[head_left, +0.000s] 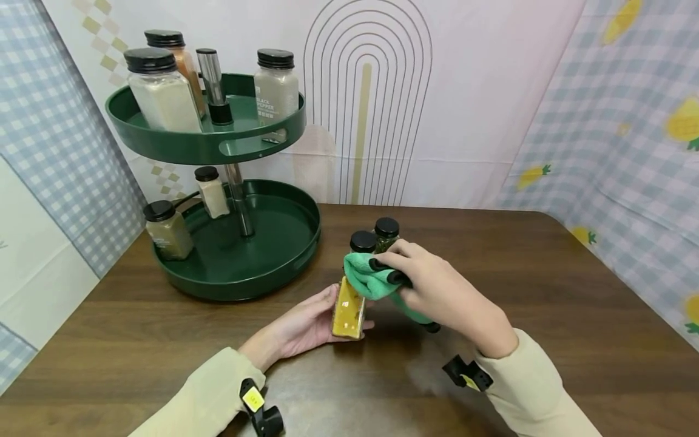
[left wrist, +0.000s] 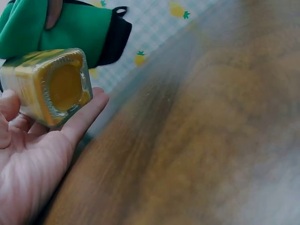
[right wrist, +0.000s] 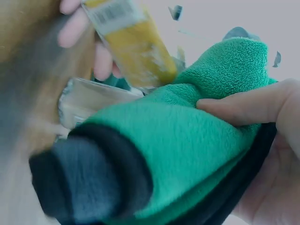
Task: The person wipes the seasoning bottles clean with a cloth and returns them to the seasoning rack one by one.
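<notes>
My left hand holds a spice jar of yellow powder, tilted above the table, with fingers and thumb along its sides. In the left wrist view the square glass base of that jar faces the camera. A green cloth with black edging is bunched in my right hand and lies against the jar's upper part, just below a black lid. The right wrist view shows the thumb pressing into the cloth, near the jar's label. Right behind stands a jar of dark green contents, partly hidden.
A two-tier green rack stands at the left. Its upper tray holds a white-powder jar, an orange one, a black pepper jar. Two smaller jars, one whitish and one greenish, are on the lower tier.
</notes>
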Action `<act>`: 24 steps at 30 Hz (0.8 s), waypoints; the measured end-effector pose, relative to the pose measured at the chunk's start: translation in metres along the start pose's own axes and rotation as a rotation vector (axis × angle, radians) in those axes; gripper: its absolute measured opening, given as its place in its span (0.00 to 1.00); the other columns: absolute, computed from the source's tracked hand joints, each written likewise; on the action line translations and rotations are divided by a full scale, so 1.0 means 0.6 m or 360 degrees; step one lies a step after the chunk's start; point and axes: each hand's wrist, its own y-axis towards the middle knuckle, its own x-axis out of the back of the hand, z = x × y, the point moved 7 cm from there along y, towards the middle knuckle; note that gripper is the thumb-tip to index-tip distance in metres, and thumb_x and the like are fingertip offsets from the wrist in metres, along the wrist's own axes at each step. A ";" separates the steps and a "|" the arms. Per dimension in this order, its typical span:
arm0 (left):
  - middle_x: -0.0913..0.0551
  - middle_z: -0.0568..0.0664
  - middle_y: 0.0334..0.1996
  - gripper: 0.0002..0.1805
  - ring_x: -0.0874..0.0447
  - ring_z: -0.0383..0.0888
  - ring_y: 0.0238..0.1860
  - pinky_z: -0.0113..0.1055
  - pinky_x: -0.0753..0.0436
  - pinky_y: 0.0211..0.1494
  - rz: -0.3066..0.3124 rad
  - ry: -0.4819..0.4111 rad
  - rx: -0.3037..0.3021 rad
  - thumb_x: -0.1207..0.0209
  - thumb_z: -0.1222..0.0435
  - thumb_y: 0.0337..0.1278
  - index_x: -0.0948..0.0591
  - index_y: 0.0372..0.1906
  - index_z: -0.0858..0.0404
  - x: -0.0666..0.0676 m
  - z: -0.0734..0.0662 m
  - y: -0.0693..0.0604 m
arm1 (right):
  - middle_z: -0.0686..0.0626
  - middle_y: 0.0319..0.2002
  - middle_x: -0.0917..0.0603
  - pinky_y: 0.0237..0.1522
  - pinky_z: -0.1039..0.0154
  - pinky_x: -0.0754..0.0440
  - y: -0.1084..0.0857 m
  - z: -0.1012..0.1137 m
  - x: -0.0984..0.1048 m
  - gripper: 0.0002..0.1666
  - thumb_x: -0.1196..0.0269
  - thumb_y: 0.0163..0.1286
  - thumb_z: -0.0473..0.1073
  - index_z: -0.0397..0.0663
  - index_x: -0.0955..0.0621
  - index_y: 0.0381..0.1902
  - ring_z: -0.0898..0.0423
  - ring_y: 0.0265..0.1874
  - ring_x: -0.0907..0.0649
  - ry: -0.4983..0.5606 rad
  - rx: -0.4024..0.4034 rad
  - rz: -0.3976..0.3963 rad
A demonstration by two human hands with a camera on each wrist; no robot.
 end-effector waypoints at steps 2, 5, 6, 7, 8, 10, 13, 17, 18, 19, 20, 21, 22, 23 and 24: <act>0.44 0.62 0.69 0.30 0.38 0.63 0.66 0.48 0.31 0.63 -0.0023 -0.0005 0.0004 0.68 0.51 0.71 0.55 0.73 0.56 0.001 0.001 0.000 | 0.51 0.43 0.24 0.35 0.65 0.27 0.001 0.002 -0.005 0.31 0.43 0.50 0.23 0.47 0.21 0.54 0.58 0.35 0.26 -0.0001 0.0011 0.0006; 0.41 0.63 0.67 0.30 0.36 0.62 0.65 0.47 0.29 0.62 -0.0079 0.0005 0.0007 0.66 0.51 0.71 0.54 0.72 0.57 0.004 0.001 -0.001 | 0.51 0.42 0.25 0.35 0.66 0.28 0.001 0.006 -0.007 0.33 0.43 0.47 0.23 0.48 0.21 0.53 0.59 0.34 0.27 -0.0005 0.0022 0.0019; 0.40 0.62 0.66 0.31 0.35 0.61 0.64 0.47 0.29 0.62 -0.0090 0.0017 0.0004 0.66 0.51 0.71 0.54 0.72 0.57 0.005 0.001 -0.001 | 0.51 0.42 0.25 0.36 0.66 0.27 0.000 0.008 -0.007 0.33 0.43 0.47 0.23 0.49 0.20 0.52 0.59 0.35 0.27 -0.0013 0.0028 0.0027; 0.38 0.62 0.65 0.30 0.34 0.61 0.64 0.47 0.29 0.61 -0.0102 0.0028 0.0005 0.66 0.51 0.71 0.53 0.72 0.57 0.006 0.001 -0.001 | 0.52 0.42 0.25 0.36 0.66 0.27 0.000 0.010 -0.007 0.33 0.43 0.47 0.23 0.50 0.20 0.52 0.59 0.35 0.27 -0.0013 0.0027 0.0041; 0.37 0.61 0.64 0.30 0.34 0.60 0.64 0.47 0.29 0.61 -0.0113 0.0034 0.0008 0.66 0.51 0.70 0.52 0.72 0.56 0.006 0.000 -0.002 | 0.52 0.42 0.25 0.37 0.66 0.27 -0.001 0.011 -0.008 0.32 0.43 0.48 0.23 0.51 0.20 0.52 0.59 0.36 0.27 -0.0015 0.0034 0.0054; 0.34 0.58 0.63 0.30 0.33 0.59 0.63 0.47 0.28 0.61 -0.0125 0.0053 0.0011 0.66 0.51 0.70 0.52 0.71 0.56 0.006 0.000 -0.002 | 0.53 0.41 0.26 0.38 0.66 0.27 -0.003 0.015 -0.009 0.32 0.44 0.48 0.23 0.52 0.20 0.51 0.60 0.36 0.27 -0.0023 0.0044 0.0085; 0.35 0.57 0.64 0.29 0.32 0.57 0.63 0.49 0.29 0.61 -0.0156 0.0075 0.0021 0.66 0.51 0.70 0.52 0.72 0.54 0.007 0.000 -0.001 | 0.54 0.39 0.27 0.37 0.66 0.27 -0.006 0.019 -0.013 0.33 0.43 0.48 0.24 0.54 0.20 0.51 0.60 0.35 0.28 -0.0039 0.0066 0.0151; 0.40 0.55 0.65 0.25 0.32 0.52 0.61 0.49 0.28 0.60 -0.0225 0.0074 0.0012 0.66 0.53 0.71 0.48 0.68 0.53 0.011 0.000 -0.001 | 0.54 0.36 0.29 0.36 0.66 0.28 -0.005 0.028 -0.028 0.33 0.42 0.47 0.25 0.56 0.20 0.52 0.59 0.33 0.30 -0.0050 0.0100 0.0321; 0.40 0.54 0.64 0.24 0.31 0.50 0.60 0.48 0.27 0.59 -0.0242 0.0069 0.0007 0.66 0.53 0.71 0.47 0.67 0.53 0.012 0.000 -0.001 | 0.55 0.35 0.29 0.36 0.67 0.29 -0.005 0.031 -0.033 0.33 0.42 0.48 0.25 0.57 0.20 0.51 0.59 0.32 0.30 -0.0040 0.0109 0.0370; 0.40 0.53 0.63 0.22 0.31 0.48 0.58 0.47 0.26 0.58 -0.0256 0.0060 0.0002 0.66 0.53 0.71 0.46 0.65 0.53 0.013 0.000 -0.002 | 0.55 0.34 0.29 0.36 0.67 0.29 -0.005 0.036 -0.038 0.32 0.42 0.48 0.25 0.57 0.20 0.51 0.59 0.32 0.30 -0.0030 0.0118 0.0415; 0.39 0.52 0.62 0.22 0.31 0.48 0.58 0.45 0.25 0.57 -0.0257 0.0060 -0.0002 0.66 0.54 0.71 0.46 0.65 0.53 0.014 0.000 -0.002 | 0.55 0.34 0.29 0.36 0.67 0.29 -0.006 0.040 -0.043 0.32 0.41 0.48 0.26 0.57 0.20 0.51 0.60 0.32 0.30 -0.0021 0.0128 0.0451; 0.39 0.52 0.62 0.22 0.31 0.47 0.57 0.44 0.25 0.56 -0.0255 0.0059 -0.0003 0.67 0.54 0.72 0.47 0.65 0.54 0.014 -0.001 -0.002 | 0.55 0.33 0.29 0.37 0.67 0.28 -0.006 0.044 -0.048 0.32 0.41 0.48 0.26 0.58 0.19 0.50 0.59 0.32 0.30 -0.0020 0.0139 0.0476; 0.38 0.52 0.61 0.23 0.30 0.46 0.57 0.43 0.24 0.55 -0.0252 0.0062 -0.0004 0.68 0.53 0.72 0.49 0.67 0.54 0.014 -0.001 -0.002 | 0.55 0.34 0.29 0.37 0.66 0.28 -0.007 0.047 -0.051 0.32 0.41 0.48 0.26 0.58 0.19 0.50 0.59 0.33 0.29 -0.0019 0.0150 0.0496; 0.38 0.52 0.61 0.24 0.30 0.45 0.57 0.42 0.24 0.55 -0.0253 0.0056 0.0003 0.68 0.53 0.72 0.51 0.68 0.54 0.015 -0.001 -0.002 | 0.55 0.34 0.28 0.37 0.66 0.28 -0.008 0.051 -0.054 0.31 0.41 0.48 0.26 0.58 0.19 0.49 0.59 0.33 0.29 -0.0022 0.0159 0.0508; 0.38 0.53 0.61 0.26 0.30 0.45 0.57 0.42 0.24 0.55 -0.0252 0.0050 0.0007 0.69 0.53 0.72 0.53 0.70 0.55 0.015 0.000 -0.002 | 0.55 0.35 0.28 0.38 0.66 0.27 -0.010 0.054 -0.056 0.31 0.40 0.48 0.26 0.58 0.19 0.49 0.59 0.34 0.28 -0.0029 0.0170 0.0513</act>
